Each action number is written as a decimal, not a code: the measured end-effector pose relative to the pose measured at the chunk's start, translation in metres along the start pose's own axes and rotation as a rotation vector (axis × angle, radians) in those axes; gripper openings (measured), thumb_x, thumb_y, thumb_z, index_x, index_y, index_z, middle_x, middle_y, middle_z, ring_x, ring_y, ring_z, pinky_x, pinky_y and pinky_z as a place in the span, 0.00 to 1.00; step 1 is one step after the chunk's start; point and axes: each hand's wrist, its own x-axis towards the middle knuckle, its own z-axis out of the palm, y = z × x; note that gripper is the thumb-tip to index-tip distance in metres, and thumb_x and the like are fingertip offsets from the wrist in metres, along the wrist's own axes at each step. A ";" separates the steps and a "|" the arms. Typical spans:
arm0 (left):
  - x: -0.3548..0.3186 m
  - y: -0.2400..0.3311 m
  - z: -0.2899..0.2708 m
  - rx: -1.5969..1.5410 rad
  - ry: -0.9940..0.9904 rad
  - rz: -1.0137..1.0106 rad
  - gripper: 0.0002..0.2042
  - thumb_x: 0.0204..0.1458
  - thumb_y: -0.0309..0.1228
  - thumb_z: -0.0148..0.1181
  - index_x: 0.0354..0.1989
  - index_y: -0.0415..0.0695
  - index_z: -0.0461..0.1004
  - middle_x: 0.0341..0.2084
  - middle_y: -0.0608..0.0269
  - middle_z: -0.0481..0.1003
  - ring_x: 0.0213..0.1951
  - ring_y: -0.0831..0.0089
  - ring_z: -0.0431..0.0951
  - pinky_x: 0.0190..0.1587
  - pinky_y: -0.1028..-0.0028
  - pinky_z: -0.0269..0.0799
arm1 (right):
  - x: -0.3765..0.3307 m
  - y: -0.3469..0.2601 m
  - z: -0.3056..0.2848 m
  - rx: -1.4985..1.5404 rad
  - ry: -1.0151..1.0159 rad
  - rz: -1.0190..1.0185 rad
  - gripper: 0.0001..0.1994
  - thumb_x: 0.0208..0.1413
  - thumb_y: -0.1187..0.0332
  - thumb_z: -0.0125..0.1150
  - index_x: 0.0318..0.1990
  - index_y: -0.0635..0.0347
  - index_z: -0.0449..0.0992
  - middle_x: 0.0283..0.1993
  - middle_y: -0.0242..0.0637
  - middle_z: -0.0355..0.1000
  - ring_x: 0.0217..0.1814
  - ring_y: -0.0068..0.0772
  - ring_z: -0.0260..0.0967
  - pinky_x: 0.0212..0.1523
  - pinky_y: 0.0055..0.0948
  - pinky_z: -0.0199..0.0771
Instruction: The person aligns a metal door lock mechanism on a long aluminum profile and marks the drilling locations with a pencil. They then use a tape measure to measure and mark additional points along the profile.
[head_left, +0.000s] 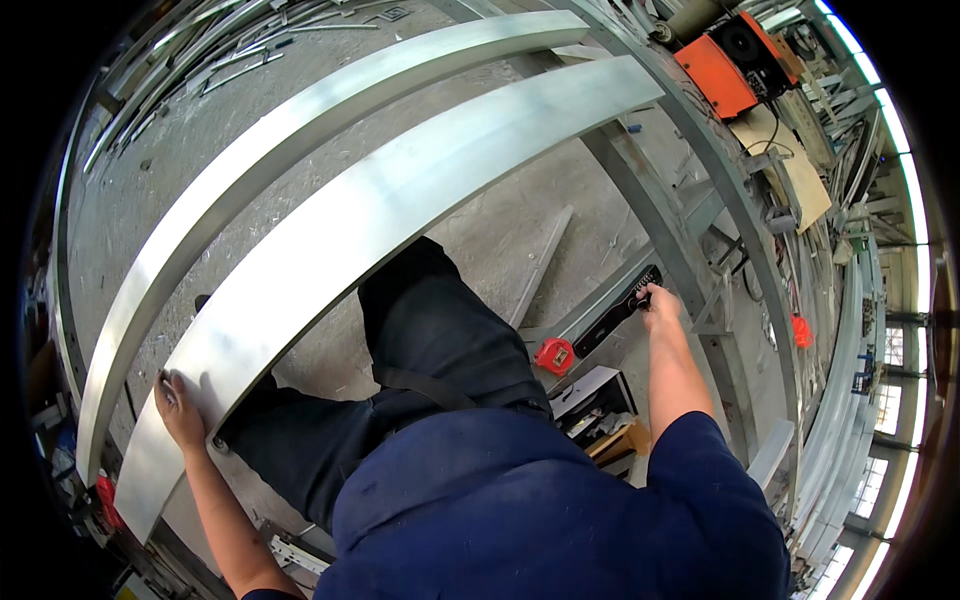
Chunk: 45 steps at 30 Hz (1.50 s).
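Observation:
My left hand (pixel 178 412) rests on the lower left end of a wide silver metal beam (pixel 350 220). Its fingers are curled, with a small greyish thing seemingly between them, too small to name. Out to the right, my right hand (pixel 658 303) has its fingers closed at the upper end of a long black tool (pixel 605 326) with silvery parts. That tool lies slanted along a grey metal bar. Close to its lower end sits a red tape measure (pixel 553 356). A second, narrower curved silver beam (pixel 250 135) runs beyond the wide one.
Grey metal frame bars (pixel 650 185) support the beams' right ends. An orange-and-black machine (pixel 735 62) stands at the far right. Metal strips (pixel 215 60) lie heaped at the far left. An open box (pixel 590 395) with odds and ends is beside my right hip.

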 end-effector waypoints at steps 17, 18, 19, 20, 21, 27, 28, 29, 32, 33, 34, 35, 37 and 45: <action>-0.022 0.138 0.001 -0.027 0.193 0.320 0.30 0.50 0.30 0.78 0.61 0.38 0.73 0.60 0.46 0.75 0.64 0.45 0.73 0.69 0.55 0.67 | -0.361 -0.220 0.172 0.130 -1.130 -0.514 0.10 0.67 0.71 0.68 0.51 0.64 0.79 0.43 0.41 0.82 0.40 0.32 0.81 0.44 0.33 0.83; -0.032 0.171 -0.003 -0.092 0.134 0.376 0.33 0.47 0.30 0.79 0.63 0.38 0.72 0.61 0.46 0.74 0.64 0.45 0.72 0.70 0.54 0.67 | -0.383 -0.208 0.194 0.165 -1.235 -0.456 0.09 0.68 0.71 0.66 0.51 0.62 0.79 0.43 0.40 0.82 0.41 0.32 0.80 0.46 0.34 0.82; -0.042 0.195 -0.003 -0.167 0.047 0.395 0.38 0.43 0.32 0.82 0.64 0.39 0.71 0.62 0.45 0.74 0.65 0.45 0.72 0.70 0.55 0.67 | -0.405 -0.194 0.217 0.176 -1.305 -0.373 0.07 0.69 0.71 0.65 0.50 0.61 0.80 0.44 0.39 0.82 0.42 0.32 0.80 0.48 0.36 0.82; -0.053 0.224 -0.009 -0.187 -0.026 0.462 0.43 0.41 0.37 0.83 0.67 0.39 0.68 0.63 0.44 0.73 0.65 0.44 0.72 0.70 0.54 0.68 | -0.426 -0.176 0.241 0.160 -1.346 -0.283 0.06 0.69 0.70 0.65 0.48 0.61 0.81 0.44 0.38 0.82 0.43 0.33 0.80 0.50 0.36 0.82; -0.060 0.252 -0.013 -0.244 -0.092 0.492 0.45 0.42 0.40 0.83 0.69 0.39 0.66 0.63 0.43 0.73 0.65 0.44 0.72 0.69 0.55 0.68 | -0.445 -0.156 0.262 0.196 -1.444 -0.204 0.07 0.70 0.68 0.63 0.48 0.62 0.81 0.44 0.38 0.82 0.46 0.34 0.80 0.52 0.36 0.82; -0.082 0.302 0.020 -0.286 -0.174 0.165 0.42 0.45 0.37 0.76 0.71 0.37 0.65 0.53 0.44 0.76 0.48 0.48 0.82 0.57 0.55 0.76 | -0.537 -0.052 0.309 0.171 -1.497 0.221 0.10 0.70 0.74 0.59 0.54 0.66 0.77 0.49 0.41 0.81 0.51 0.37 0.81 0.57 0.37 0.83; -0.077 0.293 0.022 -0.142 -0.188 0.198 0.40 0.45 0.36 0.75 0.69 0.37 0.66 0.49 0.46 0.77 0.45 0.50 0.82 0.55 0.56 0.76 | -0.536 -0.041 0.309 0.154 -1.504 0.234 0.10 0.71 0.73 0.58 0.55 0.67 0.77 0.51 0.41 0.81 0.53 0.37 0.80 0.59 0.38 0.82; -0.069 0.281 0.022 -0.003 -0.204 0.235 0.39 0.45 0.36 0.75 0.67 0.37 0.68 0.46 0.48 0.78 0.42 0.52 0.82 0.52 0.56 0.77 | -0.533 -0.037 0.307 0.124 -1.531 0.257 0.12 0.71 0.73 0.57 0.58 0.67 0.75 0.53 0.41 0.80 0.56 0.38 0.80 0.63 0.40 0.80; -0.039 0.254 0.012 0.305 -0.117 0.348 0.29 0.45 0.37 0.74 0.56 0.40 0.75 0.38 0.56 0.79 0.41 0.60 0.80 0.52 0.60 0.71 | -0.533 -0.042 0.296 0.079 -1.450 0.291 0.13 0.69 0.74 0.62 0.58 0.65 0.74 0.53 0.38 0.79 0.57 0.35 0.78 0.64 0.38 0.78; -0.029 0.248 0.012 0.323 -0.101 0.381 0.27 0.45 0.37 0.74 0.55 0.41 0.76 0.37 0.57 0.79 0.42 0.60 0.80 0.53 0.58 0.70 | -0.526 -0.039 0.293 0.100 -1.473 0.301 0.14 0.69 0.73 0.62 0.59 0.64 0.73 0.54 0.38 0.79 0.59 0.34 0.77 0.67 0.40 0.76; -0.018 0.243 0.012 0.338 -0.080 0.412 0.26 0.46 0.38 0.75 0.53 0.42 0.77 0.37 0.58 0.79 0.43 0.61 0.79 0.55 0.57 0.69 | -0.521 -0.036 0.293 0.119 -1.423 0.308 0.15 0.69 0.72 0.63 0.60 0.64 0.73 0.55 0.38 0.79 0.59 0.35 0.77 0.67 0.40 0.76; -0.008 0.239 0.015 0.283 -0.162 0.449 0.25 0.47 0.39 0.77 0.52 0.44 0.78 0.38 0.60 0.78 0.43 0.60 0.78 0.51 0.58 0.71 | -0.515 -0.035 0.293 0.133 -1.407 0.317 0.15 0.69 0.72 0.63 0.60 0.64 0.73 0.56 0.38 0.78 0.60 0.37 0.77 0.67 0.41 0.75; 0.002 0.231 0.029 0.216 -0.195 0.487 0.25 0.46 0.39 0.77 0.52 0.44 0.78 0.37 0.61 0.78 0.42 0.60 0.78 0.49 0.60 0.73 | -0.507 -0.037 0.294 0.117 -1.400 0.308 0.15 0.69 0.72 0.63 0.59 0.65 0.73 0.53 0.39 0.79 0.58 0.38 0.78 0.66 0.41 0.76; 0.008 0.218 0.053 0.200 -0.241 0.508 0.27 0.44 0.40 0.79 0.52 0.44 0.77 0.40 0.62 0.79 0.43 0.60 0.79 0.47 0.61 0.75 | -0.438 -0.074 0.277 -0.319 -1.406 -0.821 0.09 0.60 0.76 0.71 0.46 0.67 0.79 0.42 0.42 0.83 0.46 0.32 0.81 0.54 0.32 0.80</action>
